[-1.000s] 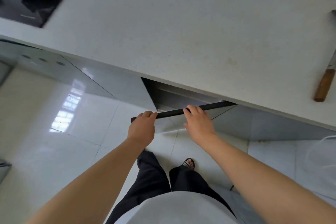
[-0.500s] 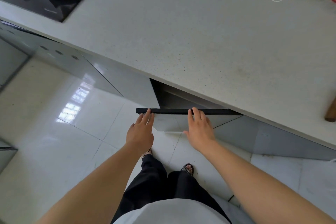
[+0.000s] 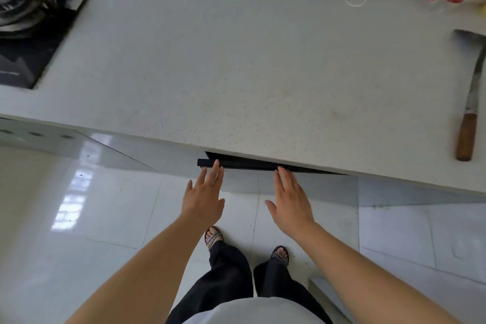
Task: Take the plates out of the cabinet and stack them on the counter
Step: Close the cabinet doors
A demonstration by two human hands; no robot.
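Cabinet front [image 3: 246,182] grey, black-rimmed, ajar

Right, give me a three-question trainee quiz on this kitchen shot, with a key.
1. True or false: plates are stacked on the counter.
2. What do the fingertips of the left hand and the right hand touch? A) the white cable B) the black handle strip under the counter edge C) a red bottle
3. Fill in: the knife lies on the counter on the person's ____ side.
Key: 1 false; 2 B; 3 right.
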